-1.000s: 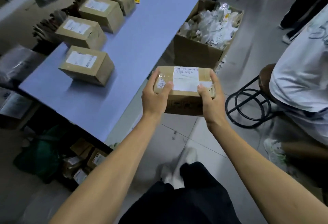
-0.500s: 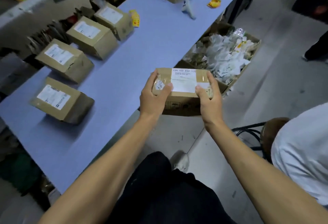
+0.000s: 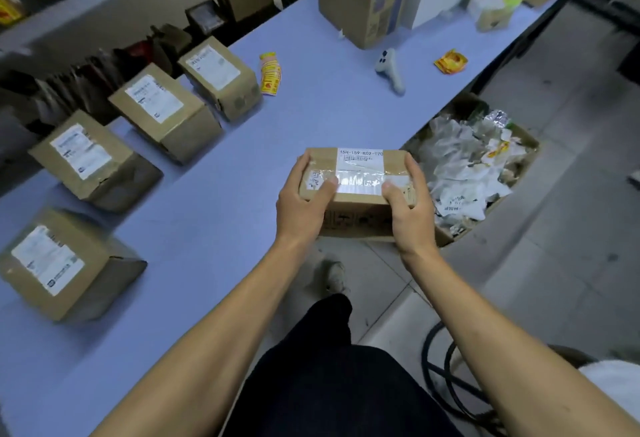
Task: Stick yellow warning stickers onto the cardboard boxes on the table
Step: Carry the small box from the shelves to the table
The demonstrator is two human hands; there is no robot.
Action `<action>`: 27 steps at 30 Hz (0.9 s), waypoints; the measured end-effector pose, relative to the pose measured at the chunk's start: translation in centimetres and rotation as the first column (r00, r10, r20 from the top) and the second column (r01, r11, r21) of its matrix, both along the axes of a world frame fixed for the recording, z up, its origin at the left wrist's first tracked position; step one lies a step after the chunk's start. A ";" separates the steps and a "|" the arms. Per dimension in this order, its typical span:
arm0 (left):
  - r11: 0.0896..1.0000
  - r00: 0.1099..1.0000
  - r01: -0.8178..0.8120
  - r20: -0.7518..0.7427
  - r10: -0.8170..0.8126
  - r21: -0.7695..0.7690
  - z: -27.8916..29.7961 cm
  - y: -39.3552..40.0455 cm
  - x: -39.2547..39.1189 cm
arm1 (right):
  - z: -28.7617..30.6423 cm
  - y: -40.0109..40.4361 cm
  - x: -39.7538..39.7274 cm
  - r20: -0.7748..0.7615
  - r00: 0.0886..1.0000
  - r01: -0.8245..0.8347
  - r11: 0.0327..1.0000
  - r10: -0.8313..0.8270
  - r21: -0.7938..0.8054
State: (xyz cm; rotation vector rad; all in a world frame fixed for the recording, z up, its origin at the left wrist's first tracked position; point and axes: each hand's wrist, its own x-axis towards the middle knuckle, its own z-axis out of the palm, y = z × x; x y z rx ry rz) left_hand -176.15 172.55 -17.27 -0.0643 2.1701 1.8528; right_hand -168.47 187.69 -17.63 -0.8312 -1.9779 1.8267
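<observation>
Both hands up at the table's near edge, a small cardboard box [image 3: 356, 191] clamped between them. Left hand [image 3: 304, 201] grips the box's left end, thumb laid across the taped top, fingers curled round the far side. Right hand [image 3: 408, 208] grips the right end the same way, thumb on the white label. Box top faces up, label printed with a code. Left of the left hand, well apart, four labelled boxes [image 3: 162, 111] sit in a slanting row on the blue table [image 3: 214, 229]. Beyond the hands, a strip of yellow stickers [image 3: 270, 73] lies beside the farthest box of the row. Further off, a white handheld scanner [image 3: 390, 69] and a crumpled yellow scrap [image 3: 450, 62]. Just right of the right hand, on the floor, an open carton of waste paper [image 3: 474, 166].
</observation>
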 end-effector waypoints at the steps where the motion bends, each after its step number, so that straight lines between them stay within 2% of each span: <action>1: 1.000 1.000 -0.002 0.012 0.002 0.002 -0.2 0.8 -1.2 | 0.0 0.9 -1.3 0.013 1.000 -0.009 1.000 0.009 -0.011; 10: 0.993 0.990 -0.116 0.082 0.117 -0.021 -1.1 6.1 -10.5 | -0.7 7.4 -12.3 0.080 0.980 -0.178 0.984 0.180 -0.029; 16: 0.963 0.957 -0.269 0.104 0.271 -0.034 -2.2 8.6 -15.5 | -2.5 11.0 -19.8 0.158 0.913 -0.369 0.927 0.376 -0.076; 20: 0.923 0.913 -0.380 0.139 0.384 -0.055 -2.6 10.5 -17.8 | -3.4 13.9 -24.2 0.235 0.809 -0.535 0.841 0.538 -0.083; 27: 0.833 0.811 -0.539 0.187 0.554 -0.127 -4.2 10.5 -18.3 | -5.2 14.5 -29.7 0.293 0.551 -0.796 0.598 0.781 -0.098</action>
